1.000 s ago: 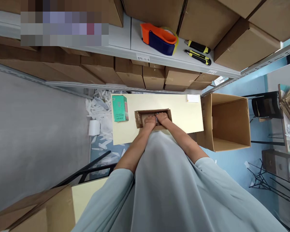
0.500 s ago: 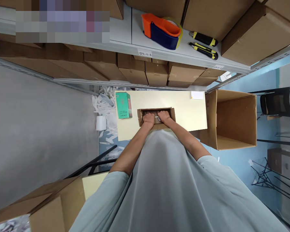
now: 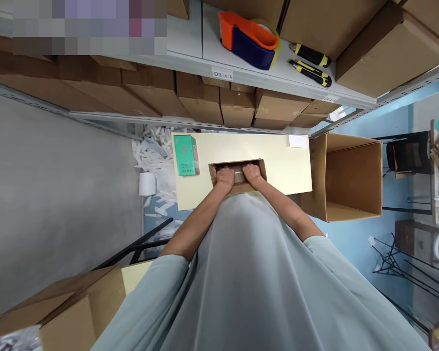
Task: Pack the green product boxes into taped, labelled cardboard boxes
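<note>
A small open cardboard box (image 3: 243, 189) stands on the cream table (image 3: 285, 170), close against my body. Both hands reach down inside it. My left hand (image 3: 225, 176) is at the left end of the box, its fingers curled in. Toward the right end, my right hand (image 3: 252, 172) is closed too, knuckles up. The fingertips of both are hidden, so whatever they grip or press cannot be made out. Between them shows the brown inside of the box with a pale line across it. Left of the box lies a green carton (image 3: 185, 155).
A large open carton (image 3: 353, 178) stands right of the table. On the shelf ahead are an orange and blue tape dispenser (image 3: 249, 41) and two utility knives (image 3: 310, 73). Boxes line the shelf below. A white label (image 3: 297, 141) lies at the table's back right.
My right hand has shifted slightly right within the box, widening the gap between my hands. A small whitish bit by its fingers no longer shows. The view has moved a little.
</note>
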